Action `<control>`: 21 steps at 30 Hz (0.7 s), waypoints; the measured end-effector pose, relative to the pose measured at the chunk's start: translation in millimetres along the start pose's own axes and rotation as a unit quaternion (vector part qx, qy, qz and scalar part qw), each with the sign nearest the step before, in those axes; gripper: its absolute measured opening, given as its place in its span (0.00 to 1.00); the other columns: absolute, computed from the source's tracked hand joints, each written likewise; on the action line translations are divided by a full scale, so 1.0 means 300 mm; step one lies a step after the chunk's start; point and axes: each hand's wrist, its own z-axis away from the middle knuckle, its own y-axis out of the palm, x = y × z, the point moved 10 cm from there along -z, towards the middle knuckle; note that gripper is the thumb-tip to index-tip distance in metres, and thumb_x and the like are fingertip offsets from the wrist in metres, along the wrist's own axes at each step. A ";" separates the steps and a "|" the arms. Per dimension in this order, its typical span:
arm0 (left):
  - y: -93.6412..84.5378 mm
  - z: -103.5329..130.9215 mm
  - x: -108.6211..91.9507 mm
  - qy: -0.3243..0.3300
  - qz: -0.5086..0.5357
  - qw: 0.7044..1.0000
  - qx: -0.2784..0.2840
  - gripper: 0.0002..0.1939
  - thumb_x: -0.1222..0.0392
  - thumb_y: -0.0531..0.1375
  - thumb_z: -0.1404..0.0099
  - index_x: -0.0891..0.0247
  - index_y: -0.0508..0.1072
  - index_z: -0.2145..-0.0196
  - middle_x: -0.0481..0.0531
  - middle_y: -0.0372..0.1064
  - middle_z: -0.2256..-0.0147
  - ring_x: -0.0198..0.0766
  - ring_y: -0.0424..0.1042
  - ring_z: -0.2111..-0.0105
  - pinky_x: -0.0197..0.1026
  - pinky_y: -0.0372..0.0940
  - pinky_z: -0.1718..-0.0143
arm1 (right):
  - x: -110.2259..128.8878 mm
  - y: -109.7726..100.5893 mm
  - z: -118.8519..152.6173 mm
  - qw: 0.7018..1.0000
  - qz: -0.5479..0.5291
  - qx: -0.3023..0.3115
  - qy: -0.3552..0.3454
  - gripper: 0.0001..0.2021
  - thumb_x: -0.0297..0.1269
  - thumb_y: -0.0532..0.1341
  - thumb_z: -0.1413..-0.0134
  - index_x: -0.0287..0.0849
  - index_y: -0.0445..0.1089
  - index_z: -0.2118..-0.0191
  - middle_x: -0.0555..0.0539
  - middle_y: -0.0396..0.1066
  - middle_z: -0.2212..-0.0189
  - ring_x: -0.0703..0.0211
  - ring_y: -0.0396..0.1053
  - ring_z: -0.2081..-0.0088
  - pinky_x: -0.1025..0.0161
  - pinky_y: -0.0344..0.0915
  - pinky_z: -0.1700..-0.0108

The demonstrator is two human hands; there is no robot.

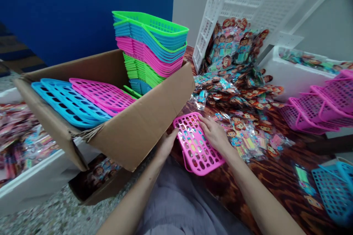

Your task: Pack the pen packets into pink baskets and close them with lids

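Note:
A pink plastic basket [197, 147] with a perforated lid on top is in front of me, and colourful packets show through the lid's holes. My left hand [167, 143] grips its left edge, thumb near the rim, the other fingers hidden. On the upper right side, my right hand [215, 134] is closed on the rim. The basket's thin handle hangs down at the lower left. Just beyond my right hand, clear doll-figure packets [248, 132] lie on the dark wood-grain surface [237, 187].
On the left stands a cardboard box [146, 125] with blue lids [66, 102], pink lids [103, 93] and nested baskets [151, 47]. A white crate [205, 40] tips packets out behind. Pink baskets [317, 114] and a blue basket [332, 191] are at right.

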 end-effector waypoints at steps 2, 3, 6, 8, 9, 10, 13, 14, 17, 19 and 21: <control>0.005 -0.001 -0.013 0.023 -0.013 1.000 0.002 0.12 0.58 0.62 0.37 0.59 0.75 0.56 0.53 0.78 0.60 0.44 0.77 0.57 0.47 0.69 0.49 | -0.032 -0.003 0.002 1.000 0.006 0.001 -0.003 0.21 0.40 0.47 0.29 0.49 0.63 0.36 0.44 0.73 0.55 0.52 0.72 0.57 0.59 0.64 0.58; 0.009 0.000 -0.024 0.036 -0.021 0.999 0.005 0.14 0.59 0.61 0.37 0.59 0.75 0.53 0.53 0.77 0.57 0.44 0.76 0.54 0.48 0.68 0.47 | -0.044 -0.007 0.005 1.000 0.012 -0.005 -0.001 0.22 0.39 0.47 0.29 0.49 0.62 0.35 0.44 0.73 0.55 0.52 0.72 0.57 0.59 0.64 0.58; 0.030 0.004 -0.068 0.073 -0.041 0.996 0.024 0.19 0.63 0.58 0.35 0.57 0.73 0.47 0.53 0.74 0.49 0.45 0.70 0.46 0.50 0.62 0.39 | -0.052 -0.005 0.010 1.000 -0.015 -0.010 -0.004 0.21 0.40 0.47 0.29 0.49 0.63 0.35 0.45 0.73 0.55 0.53 0.72 0.56 0.61 0.64 0.58; 0.045 0.009 -0.105 0.109 -0.071 0.991 0.038 0.21 0.66 0.55 0.35 0.56 0.73 0.46 0.53 0.71 0.45 0.45 0.66 0.41 0.53 0.56 0.35 | -0.043 -0.006 0.013 0.999 -0.046 -0.013 -0.013 0.21 0.39 0.48 0.29 0.48 0.63 0.36 0.46 0.73 0.56 0.55 0.71 0.56 0.62 0.64 0.56; 0.054 0.016 -0.131 0.141 -0.097 0.984 0.046 0.21 0.68 0.54 0.35 0.57 0.74 0.47 0.54 0.70 0.44 0.46 0.64 0.40 0.54 0.55 0.35 | -0.037 -0.011 0.015 0.998 -0.051 -0.019 -0.020 0.21 0.39 0.48 0.29 0.47 0.63 0.36 0.46 0.73 0.56 0.56 0.71 0.56 0.62 0.64 0.55; 0.068 0.030 -0.161 0.184 -0.129 0.973 0.057 0.20 0.69 0.52 0.35 0.59 0.75 0.49 0.56 0.69 0.44 0.46 0.63 0.39 0.54 0.55 0.35 | -0.029 -0.019 0.019 0.998 -0.046 -0.032 -0.028 0.20 0.38 0.49 0.30 0.46 0.64 0.37 0.45 0.73 0.54 0.55 0.70 0.55 0.62 0.64 0.54; 0.149 0.136 -0.253 0.343 -0.230 0.899 0.145 0.18 0.71 0.50 0.33 0.64 0.77 0.54 0.59 0.72 0.48 0.46 0.67 0.42 0.54 0.58 0.36 | 0.005 -0.062 0.040 0.993 0.019 -0.102 -0.054 0.17 0.34 0.50 0.31 0.41 0.70 0.44 0.40 0.70 0.48 0.51 0.66 0.50 0.57 0.62 0.49; 0.179 0.186 -0.269 0.381 -0.256 0.868 0.188 0.17 0.69 0.51 0.32 0.64 0.76 0.52 0.60 0.73 0.47 0.47 0.67 0.42 0.55 0.57 0.36 | 0.016 -0.076 0.049 0.989 0.046 -0.126 -0.059 0.16 0.33 0.50 0.32 0.39 0.72 0.47 0.39 0.69 0.47 0.49 0.65 0.49 0.56 0.61 0.48; 0.232 0.305 -0.276 0.419 -0.345 0.793 0.277 0.21 0.58 0.52 0.27 0.65 0.67 0.40 0.62 0.61 0.37 0.53 0.56 0.34 0.62 0.47 0.33 | 0.045 -0.093 0.061 0.982 0.097 -0.144 -0.073 0.16 0.32 0.49 0.32 0.37 0.74 0.54 0.38 0.72 0.52 0.47 0.63 0.50 0.54 0.60 0.48; 0.242 0.339 -0.266 0.406 -0.391 0.768 0.304 0.26 0.52 0.51 0.26 0.65 0.60 0.35 0.63 0.52 0.32 0.55 0.48 0.31 0.64 0.43 0.33 | 0.060 -0.091 0.062 0.983 0.097 -0.126 -0.092 0.16 0.32 0.49 0.32 0.38 0.74 0.54 0.38 0.73 0.55 0.48 0.64 0.52 0.54 0.60 0.50; 0.246 0.355 -0.255 0.399 -0.413 0.754 0.319 0.29 0.48 0.51 0.26 0.64 0.58 0.33 0.63 0.48 0.31 0.56 0.45 0.30 0.64 0.43 0.33 | 0.068 -0.088 0.071 0.986 0.075 -0.104 -0.110 0.16 0.33 0.50 0.32 0.38 0.74 0.53 0.39 0.73 0.56 0.49 0.65 0.53 0.54 0.61 0.49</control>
